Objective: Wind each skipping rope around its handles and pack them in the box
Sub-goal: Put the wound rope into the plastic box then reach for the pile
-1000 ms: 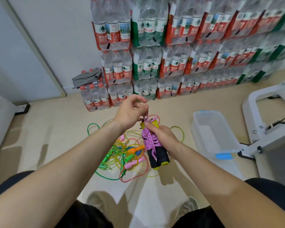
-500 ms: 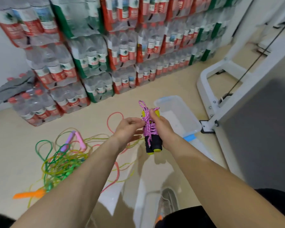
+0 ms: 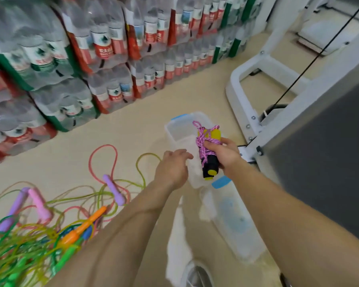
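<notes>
Gripped the handles (image 3: pixel 210 168) in the right hand (image 3: pixel 224 154), fingers and thumb curled round the black pair, yellow caps showing at top and bottom. Wound round tightly with pink rope (image 3: pixel 202 146), a short loop poking up past the top caps. Held near upright over the right side of the box (image 3: pixel 172 129), above its rim.

Hung the left hand (image 3: pixel 172 168) just beside the handles but apart from them, fingers loosely bent and holding nothing. Hovered at the near end of the box; could not tell whether touching its wall.

Set open on the beige floor (image 3: pixel 143 125), that clear box, with blue clips at the far and near ends. Laid flat just nearer, touching or almost touching it, the clear lid (image 3: pixel 236 220).

Tangled on the floor well to the left, loose ropes (image 3: pixel 29 235) in green, yellow and red, with a purple grip (image 3: pixel 114 190), a pink grip (image 3: pixel 39 206) and an orange grip (image 3: pixel 87 224) among them. Looped out farthest toward the box, one red and one yellow strand.

Stacked along the far wall, bottle packs (image 3: pixel 91 48) in clear wrap with red and green labels. Stood to the right, a white frame (image 3: pixel 247 83) crossed by a taut black cable (image 3: pixel 319 52). Glimpsed at the bottom edge, a blurred shoe (image 3: pixel 197 276).
</notes>
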A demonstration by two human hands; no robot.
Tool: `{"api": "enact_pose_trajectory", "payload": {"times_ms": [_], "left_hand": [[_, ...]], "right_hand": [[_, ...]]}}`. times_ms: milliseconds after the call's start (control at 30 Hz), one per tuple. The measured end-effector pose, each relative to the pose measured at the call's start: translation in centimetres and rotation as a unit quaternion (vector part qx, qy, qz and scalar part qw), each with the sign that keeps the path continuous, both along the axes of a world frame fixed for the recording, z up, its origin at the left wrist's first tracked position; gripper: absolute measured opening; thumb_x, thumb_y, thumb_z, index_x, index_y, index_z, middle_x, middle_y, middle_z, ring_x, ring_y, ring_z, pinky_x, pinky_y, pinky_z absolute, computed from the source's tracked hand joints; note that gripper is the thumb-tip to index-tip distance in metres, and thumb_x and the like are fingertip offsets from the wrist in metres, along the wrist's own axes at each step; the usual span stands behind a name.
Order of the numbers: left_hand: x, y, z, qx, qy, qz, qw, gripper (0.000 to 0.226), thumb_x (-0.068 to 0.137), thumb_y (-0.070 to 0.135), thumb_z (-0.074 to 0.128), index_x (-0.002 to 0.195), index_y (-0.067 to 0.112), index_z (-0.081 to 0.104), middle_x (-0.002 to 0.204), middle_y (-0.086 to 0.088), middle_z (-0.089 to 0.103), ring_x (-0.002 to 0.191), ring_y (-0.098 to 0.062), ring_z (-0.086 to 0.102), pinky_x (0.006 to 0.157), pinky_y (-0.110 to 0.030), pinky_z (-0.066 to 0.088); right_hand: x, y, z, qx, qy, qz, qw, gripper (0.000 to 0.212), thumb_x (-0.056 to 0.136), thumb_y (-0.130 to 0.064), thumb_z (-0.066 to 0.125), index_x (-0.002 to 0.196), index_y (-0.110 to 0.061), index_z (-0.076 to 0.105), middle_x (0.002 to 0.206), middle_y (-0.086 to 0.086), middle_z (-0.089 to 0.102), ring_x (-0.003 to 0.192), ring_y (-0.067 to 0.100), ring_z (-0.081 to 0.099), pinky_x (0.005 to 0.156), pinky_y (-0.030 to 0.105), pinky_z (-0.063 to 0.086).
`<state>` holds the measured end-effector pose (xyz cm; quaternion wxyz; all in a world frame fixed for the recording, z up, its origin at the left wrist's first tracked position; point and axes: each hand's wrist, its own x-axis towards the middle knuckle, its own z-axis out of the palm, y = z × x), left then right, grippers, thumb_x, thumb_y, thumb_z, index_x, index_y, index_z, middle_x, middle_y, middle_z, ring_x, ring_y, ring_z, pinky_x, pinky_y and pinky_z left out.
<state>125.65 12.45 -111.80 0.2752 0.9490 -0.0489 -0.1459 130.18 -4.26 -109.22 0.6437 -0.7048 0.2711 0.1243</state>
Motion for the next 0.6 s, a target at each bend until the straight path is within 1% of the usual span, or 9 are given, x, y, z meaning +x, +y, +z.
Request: {"api": "enact_pose_trajectory", "payload": {"times_ms": [67,133,200,300,433,467,533,567,600], "left_hand": [[0.9,-0.2,-1.9,0.091,-0.001,-0.089,0.992,0.052,0.097,0.030,0.054,0.147,0.037,0.042,0.164,0.005,0.022,0.142,-0.035,0.023,0.110,-0.043,0.037],[1.4,-0.1,-3.3,0.115,-0.016,-0.102,0.988,0.046,0.097,0.041,0.056,0.142,0.038,0.046,0.163,0.003,0.022,0.143,-0.034,0.022,0.109,-0.044,0.036],[1.3,0.2,-4.1,0.115,-0.045,-0.092,0.988,0.037,0.096,0.044,0.058,0.133,0.038,0.054,0.157,0.003,0.031,0.140,-0.031,0.026,0.104,-0.041,0.038],[0.7,1.1,-4.5,0.118,-0.056,-0.096,0.987,0.034,0.095,0.046,0.059,0.128,0.037,0.058,0.151,0.003,0.034,0.137,-0.028,0.028,0.098,-0.037,0.040],[-0.5,2.9,-4.3,0.097,-0.043,-0.082,0.991,0.036,0.093,0.044,0.062,0.128,0.036,0.058,0.150,0.004,0.033,0.135,-0.027,0.028,0.100,-0.037,0.040],[-0.7,3.3,-4.3,0.094,-0.041,-0.080,0.992,0.037,0.093,0.044,0.062,0.129,0.036,0.057,0.151,0.005,0.033,0.135,-0.026,0.028,0.100,-0.037,0.041],[-1.1,3.8,-4.1,0.072,-0.037,-0.076,0.994,0.040,0.095,0.040,0.061,0.134,0.037,0.055,0.153,0.007,0.032,0.137,-0.024,0.027,0.097,-0.035,0.041],[-1.3,4.0,-4.0,0.056,-0.035,-0.071,0.995,0.043,0.095,0.037,0.061,0.138,0.038,0.053,0.154,0.009,0.033,0.137,-0.022,0.028,0.096,-0.034,0.040],[-1.5,4.1,-3.8,0.038,-0.036,-0.064,0.997,0.046,0.096,0.034,0.060,0.140,0.039,0.050,0.155,0.010,0.033,0.137,-0.021,0.029,0.096,-0.033,0.040]], "right_hand": [[1.9,-0.8,-1.5,-0.071,-0.015,0.000,0.997,0.058,0.078,-0.013,0.086,0.125,-0.013,0.052,0.112,0.009,0.067,0.102,0.030,0.069,0.095,0.045,0.055],[3.6,-1.1,-2.9,-0.138,-0.027,0.030,0.990,0.062,0.074,-0.012,0.088,0.125,-0.009,0.053,0.111,0.010,0.069,0.102,0.031,0.069,0.097,0.046,0.054],[5.1,-0.7,-4.9,-0.185,-0.023,0.072,0.980,0.063,0.071,-0.014,0.090,0.122,-0.011,0.053,0.111,0.012,0.070,0.102,0.031,0.069,0.097,0.048,0.053],[5.7,1.7,-7.3,-0.225,-0.003,0.142,0.964,0.065,0.074,-0.018,0.088,0.128,-0.012,0.052,0.114,0.011,0.069,0.102,0.028,0.067,0.096,0.043,0.053],[4.1,4.9,-10.0,-0.232,0.060,0.234,0.942,0.065,0.074,-0.018,0.086,0.128,-0.013,0.050,0.112,0.008,0.064,0.104,0.028,0.065,0.094,0.040,0.053],[3.5,5.4,-10.5,-0.233,0.077,0.252,0.936,0.060,0.075,-0.017,0.085,0.126,-0.012,0.052,0.110,0.008,0.063,0.103,0.029,0.065,0.093,0.041,0.053],[2.6,6.0,-11.3,-0.246,0.102,0.282,0.922,0.044,0.076,-0.021,0.082,0.110,-0.010,0.059,0.108,0.011,0.068,0.098,0.029,0.067,0.086,0.039,0.055],[2.4,6.1,-11.3,-0.245,0.111,0.289,0.919,0.041,0.076,-0.026,0.083,0.106,-0.008,0.061,0.108,0.012,0.070,0.096,0.028,0.067,0.082,0.036,0.054],[2.2,6.2,-11.1,-0.244,0.118,0.290,0.918,0.041,0.079,-0.029,0.081,0.109,-0.008,0.063,0.111,0.013,0.069,0.098,0.028,0.067,0.081,0.035,0.052]]}}
